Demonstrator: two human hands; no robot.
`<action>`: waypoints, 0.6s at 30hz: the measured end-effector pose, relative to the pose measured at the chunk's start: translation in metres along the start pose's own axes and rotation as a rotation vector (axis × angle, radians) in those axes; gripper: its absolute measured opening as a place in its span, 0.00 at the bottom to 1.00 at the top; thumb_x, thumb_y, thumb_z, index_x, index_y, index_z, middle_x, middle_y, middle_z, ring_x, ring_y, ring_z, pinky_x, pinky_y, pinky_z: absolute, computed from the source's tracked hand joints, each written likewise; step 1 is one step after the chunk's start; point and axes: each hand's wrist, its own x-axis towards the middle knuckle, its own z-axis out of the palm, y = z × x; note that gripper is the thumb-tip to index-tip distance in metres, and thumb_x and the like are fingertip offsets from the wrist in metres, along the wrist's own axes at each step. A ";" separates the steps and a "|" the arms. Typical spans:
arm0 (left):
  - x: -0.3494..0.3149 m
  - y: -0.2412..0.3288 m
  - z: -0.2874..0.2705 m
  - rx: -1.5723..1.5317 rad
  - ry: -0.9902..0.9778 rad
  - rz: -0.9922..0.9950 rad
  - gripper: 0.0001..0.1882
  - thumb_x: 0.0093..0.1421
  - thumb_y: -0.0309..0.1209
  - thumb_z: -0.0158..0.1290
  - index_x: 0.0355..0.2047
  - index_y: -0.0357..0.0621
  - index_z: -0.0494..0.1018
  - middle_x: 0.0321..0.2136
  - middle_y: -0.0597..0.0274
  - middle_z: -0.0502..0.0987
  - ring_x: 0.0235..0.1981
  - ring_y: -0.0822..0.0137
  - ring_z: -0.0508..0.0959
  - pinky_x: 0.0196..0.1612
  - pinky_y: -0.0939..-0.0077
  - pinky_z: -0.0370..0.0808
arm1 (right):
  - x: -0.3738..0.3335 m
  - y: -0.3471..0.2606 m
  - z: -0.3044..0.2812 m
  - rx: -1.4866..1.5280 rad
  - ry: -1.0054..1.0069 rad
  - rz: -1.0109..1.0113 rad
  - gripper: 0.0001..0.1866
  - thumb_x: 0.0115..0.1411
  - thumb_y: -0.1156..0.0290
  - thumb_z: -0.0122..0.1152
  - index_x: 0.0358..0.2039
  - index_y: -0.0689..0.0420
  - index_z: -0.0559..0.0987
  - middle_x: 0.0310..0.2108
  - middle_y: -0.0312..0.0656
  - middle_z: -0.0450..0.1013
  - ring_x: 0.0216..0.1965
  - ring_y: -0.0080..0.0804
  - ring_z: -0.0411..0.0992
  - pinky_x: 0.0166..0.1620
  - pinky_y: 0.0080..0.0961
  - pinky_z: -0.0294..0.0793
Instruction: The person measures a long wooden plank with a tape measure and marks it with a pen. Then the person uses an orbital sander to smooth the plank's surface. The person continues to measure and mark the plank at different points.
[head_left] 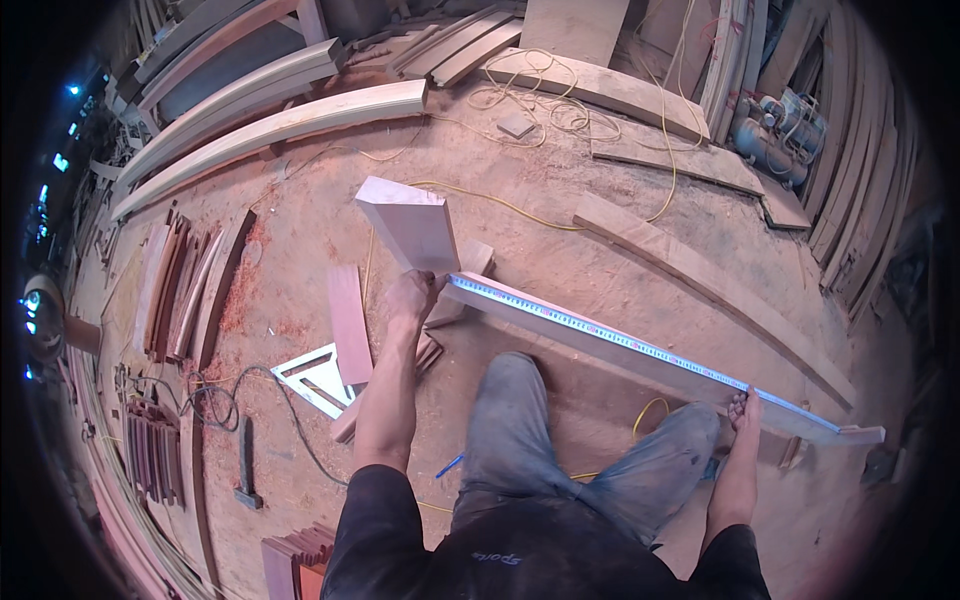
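Note:
A blade of a tape measure (600,328), pale with dark marks, stretches along the top edge of a long narrow board (560,330). My left hand (416,296) is closed at the tape's left end, against the foot of a thick upright piece of wood (412,220). Further right, my right hand (743,410) curls around the tape and the board's near edge. Beyond that hand the tape runs on toward the board's right end, where a small wooden block (862,435) sits. My fingers partly hide what each hand grips.
A white triangular square (318,385) lies left of my knees, under a reddish board (348,320). There are also a hammer (246,465), a blue pen (450,465), a long plank (710,290), yellow hose (540,215), a compressor (780,135) and stacked timber (280,120).

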 end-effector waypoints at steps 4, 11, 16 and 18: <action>0.009 -0.016 0.012 0.019 0.054 0.038 0.20 0.70 0.50 0.53 0.44 0.50 0.86 0.39 0.47 0.86 0.41 0.44 0.86 0.45 0.47 0.80 | 0.028 0.025 -0.009 -0.034 -0.106 -0.044 0.33 0.74 0.44 0.47 0.67 0.57 0.68 0.58 0.59 0.74 0.51 0.56 0.78 0.43 0.51 0.82; 0.033 -0.032 0.034 0.140 0.190 0.288 0.31 0.73 0.56 0.48 0.35 0.37 0.83 0.30 0.37 0.82 0.31 0.39 0.84 0.32 0.46 0.76 | 0.010 0.040 0.029 0.167 0.012 -0.100 0.17 0.71 0.53 0.61 0.51 0.50 0.76 0.32 0.36 0.69 0.24 0.32 0.72 0.27 0.38 0.73; 0.035 -0.028 0.038 0.074 0.210 0.352 0.30 0.71 0.54 0.51 0.31 0.36 0.82 0.27 0.34 0.80 0.31 0.37 0.83 0.31 0.42 0.75 | -0.033 0.013 0.029 0.078 0.092 -0.064 0.17 0.71 0.55 0.63 0.52 0.52 0.77 0.36 0.36 0.72 0.25 0.29 0.73 0.24 0.32 0.71; 0.032 -0.024 0.037 0.098 0.227 0.355 0.30 0.71 0.54 0.51 0.31 0.36 0.82 0.27 0.34 0.80 0.31 0.37 0.83 0.31 0.42 0.75 | -0.045 0.009 0.030 0.078 0.095 -0.062 0.19 0.70 0.56 0.64 0.54 0.53 0.77 0.38 0.37 0.74 0.25 0.29 0.74 0.23 0.30 0.71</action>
